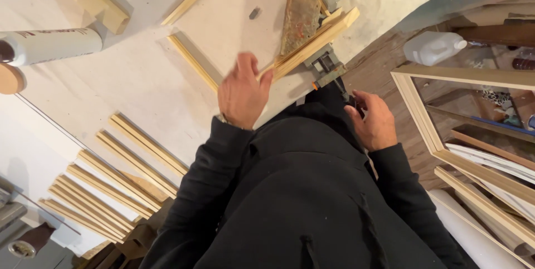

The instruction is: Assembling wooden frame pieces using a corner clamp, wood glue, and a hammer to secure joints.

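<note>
My left hand [241, 95] rests on the near end of a pale wooden moulding strip [312, 40], thumb and fingers closed on it. The strip lies slanted in a metal corner clamp [326, 64] with a rusty triangular plate [301, 12], on the cloth-covered workbench [128, 79]. Lower and off the bench edge, my right hand [374, 123] is curled around the clamp's dark handle [341, 89], which has an orange mark near its base. A second moulding piece [192, 60] lies just left of my left hand.
A white cylindrical container [50, 46] lies at the left. Several moulding strips [122, 174] are laid side by side at lower left. On the right are an assembled wooden frame [423, 118], a white plastic jug [434, 47] and a paper roll [473, 235].
</note>
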